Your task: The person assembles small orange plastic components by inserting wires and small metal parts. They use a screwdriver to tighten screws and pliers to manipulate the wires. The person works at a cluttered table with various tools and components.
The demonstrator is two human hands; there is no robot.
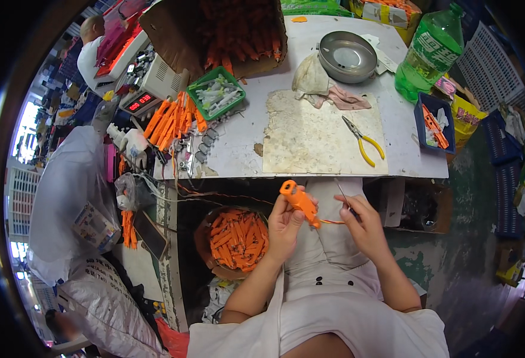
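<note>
Left hand (284,232) clamped on an orange part (299,201), thumb and fingers closed around its body; part is held up over the lap, just in front of the table edge, tilted, its holed end up and away. Right hand (364,227) just beside it, fingers pinched on a thin tool (342,193), metal shaft pointing up, tip clear of the part. Red and yellow wires (332,222) run from the part's lower end to the right hand; can't tell if those fingers grip them too. Step in hand looks like handwork on this one part, left steadying, right tooling; next move probably calls for a firm left hold and a careful tip, wires kept slack. Under the table, left: cardboard carton (200,241), full of orange pieces. On the tabletop: yellow-handled pliers (367,143), jaws slightly apart, lying on a stained board (310,143). Dark blue bin (420,128) at the right edge: some orange pieces, pale scraps. Green basket (227,110) on the left: small clear and whitish pieces, heaped. Behind the board, a round metal bowl (358,77), contents unclear, beside a rag (310,77). Farthest, big open cardboard box (167,30), packed with orange parts.
</note>
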